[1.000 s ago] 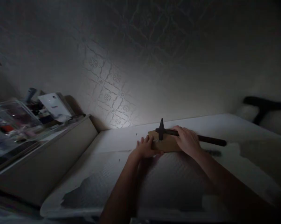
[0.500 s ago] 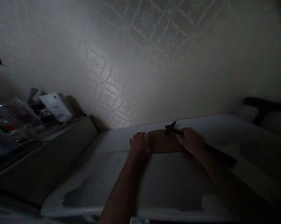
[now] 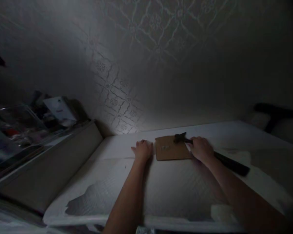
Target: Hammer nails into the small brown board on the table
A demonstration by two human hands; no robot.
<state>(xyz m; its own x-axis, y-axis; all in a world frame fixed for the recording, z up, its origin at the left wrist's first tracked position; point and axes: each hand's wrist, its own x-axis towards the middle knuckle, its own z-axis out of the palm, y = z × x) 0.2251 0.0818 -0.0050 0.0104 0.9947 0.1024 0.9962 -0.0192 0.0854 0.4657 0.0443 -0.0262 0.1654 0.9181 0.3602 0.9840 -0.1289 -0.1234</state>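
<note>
My right hand is wrapped round the handle of a hammer. The hammer's dark head lies over the upper middle of a brown cardboard piece; I cannot tell whether it touches. Several small, thin metal pieces, like nails or screws, show in a row on the left half of the cardboard. Just left of the cardboard's edge, my left hand rests on the white tabletop, its fingers apart and nothing visible in them. A small gap separates it from the cardboard.
A patterned wall rises behind the table. To the left, a shelf unit carries clutter and a white box. A dark T-shaped object stands at the far right. The tabletop's covering is worn in patches.
My left hand has shifted slightly left, off the cardboard's edge, uncovering the small metal pieces. The hammer and right hand have moved slightly right and down. The wall looks darker.
</note>
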